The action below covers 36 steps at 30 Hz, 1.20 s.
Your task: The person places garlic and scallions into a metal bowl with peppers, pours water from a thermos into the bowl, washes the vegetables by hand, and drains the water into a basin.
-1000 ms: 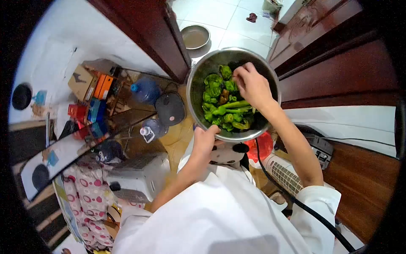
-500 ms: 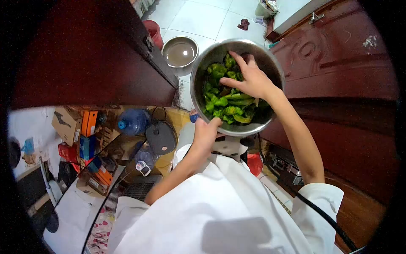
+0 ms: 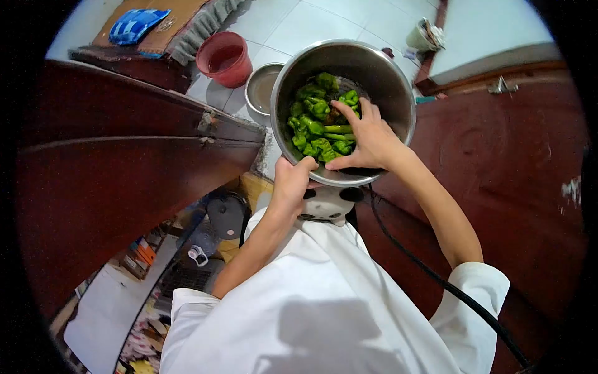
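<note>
A deep steel bowl (image 3: pixel 398 118) is held over my lap, tilted a little, with green peppers (image 3: pixel 317 109) and green stalks (image 3: pixel 338 133) in it. My left hand (image 3: pixel 293 181) grips the rim at the lower left, thumb over the edge. Inside the bowl, my right hand (image 3: pixel 372 137) is spread over the right side of the greens, fingers apart, its thumb near the lower rim and a fingertip touching the vegetables. Nothing is visibly held in it.
A red bucket (image 3: pixel 225 62) and a metal basin (image 3: pixel 261 87) stand on the tiled floor beyond the bowl. Dark red doors flank me on the left (image 3: pixel 106 168) and right (image 3: pixel 492 162). A small bin (image 3: pixel 425 36) stands at the upper right. A black cable (image 3: pixel 423 268) crosses my right side.
The view has shifted forward through the doorway, bringing the red bucket fully into sight. My right hand has moved lower in the bowl, fingers spread. My left hand keeps its grip on the rim.
</note>
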Motion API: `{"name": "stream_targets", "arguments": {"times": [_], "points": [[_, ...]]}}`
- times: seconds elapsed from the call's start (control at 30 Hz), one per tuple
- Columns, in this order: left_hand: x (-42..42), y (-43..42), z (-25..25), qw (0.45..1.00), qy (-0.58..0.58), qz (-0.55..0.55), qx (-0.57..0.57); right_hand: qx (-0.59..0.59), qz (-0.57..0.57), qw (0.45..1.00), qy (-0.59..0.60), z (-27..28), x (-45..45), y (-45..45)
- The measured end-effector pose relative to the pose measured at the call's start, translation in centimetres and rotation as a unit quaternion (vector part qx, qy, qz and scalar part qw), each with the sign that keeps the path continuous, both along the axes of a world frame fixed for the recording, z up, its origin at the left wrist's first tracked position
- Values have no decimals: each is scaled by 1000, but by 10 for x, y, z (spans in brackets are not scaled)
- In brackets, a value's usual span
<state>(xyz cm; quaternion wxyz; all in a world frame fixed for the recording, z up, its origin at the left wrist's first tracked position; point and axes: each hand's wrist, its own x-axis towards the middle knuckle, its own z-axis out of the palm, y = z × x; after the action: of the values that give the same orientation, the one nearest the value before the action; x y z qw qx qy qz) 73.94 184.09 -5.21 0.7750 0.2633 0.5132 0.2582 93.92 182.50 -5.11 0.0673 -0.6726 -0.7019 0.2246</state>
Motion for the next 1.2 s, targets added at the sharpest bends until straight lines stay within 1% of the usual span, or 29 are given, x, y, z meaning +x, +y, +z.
{"name": "stream_targets", "arguments": {"times": [0.1, 0.17, 0.2, 0.27, 0.33, 0.4, 0.47, 0.5, 0.57, 0.6, 0.7, 0.73, 0.8, 0.83, 0.87, 0.93, 0.97, 1.03, 1.07, 1.13, 1.17, 1.2], "points": [[43, 22, -4, 999, 8, 38, -4, 77, 32, 996, -21, -8, 41, 45], [66, 46, -5, 998, 30, 52, 8, 66, 39, 997, -16, -2, 64, 84], [67, 44, -9, 998, 31, 57, 4, 58, 40, 997, -18, -1, 67, 88], [76, 57, -13, 998, 50, 45, 1, 61, 31, 998, -15, 7, 78, 118], [84, 67, -10, 997, 50, 60, -5, 97, 49, 994, -31, 13, 87, 142], [94, 67, 0, 995, -18, 101, -11, 164, 63, 984, -7, 13, 100, 162], [93, 70, 1, 995, -20, 97, -15, 90, 62, 993, -33, 17, 103, 170], [91, 72, -3, 996, -13, 91, -17, 89, 61, 994, -33, 10, 106, 171], [89, 74, -6, 996, -9, 87, -22, 156, 71, 984, -48, -8, 108, 171], [89, 74, -6, 996, -8, 86, -24, 154, 72, 984, -48, -5, 104, 171], [83, 77, -1, 996, -1, 80, -26, 208, 24, 978, -4, 15, 86, 157], [77, 77, 0, 997, 2, 79, -21, 150, 27, 988, 18, 21, 78, 146], [70, 77, -1, 996, -4, 86, -24, 90, 89, 992, 7, 21, 69, 124], [63, 76, -2, 995, -12, 93, -27, 13, 87, 995, -48, 15, 60, 116], [62, 75, -1, 996, -14, 90, -26, 9, 82, 990, -112, 10, 52, 111], [56, 75, 3, 997, -2, 82, -11, 72, 50, 991, -106, -4, 37, 116], [55, 76, 5, 997, -3, 80, -10, 73, 48, 990, -107, -9, 34, 120], [53, 77, 8, 995, 51, 89, -8, 112, 54, 989, -82, -16, 32, 127], [49, 76, 2, 995, 50, 86, -8, 111, 51, 989, -83, -19, 34, 132], [43, 74, -8, 996, 62, 68, -7, 94, 96, 989, -66, -24, 37, 142], [42, 72, -12, 996, 60, 68, -5, 139, 106, 981, -82, -27, 37, 142], [42, 70, -10, 996, 42, 78, -10, 140, 106, 981, -84, -26, 37, 143]]}}
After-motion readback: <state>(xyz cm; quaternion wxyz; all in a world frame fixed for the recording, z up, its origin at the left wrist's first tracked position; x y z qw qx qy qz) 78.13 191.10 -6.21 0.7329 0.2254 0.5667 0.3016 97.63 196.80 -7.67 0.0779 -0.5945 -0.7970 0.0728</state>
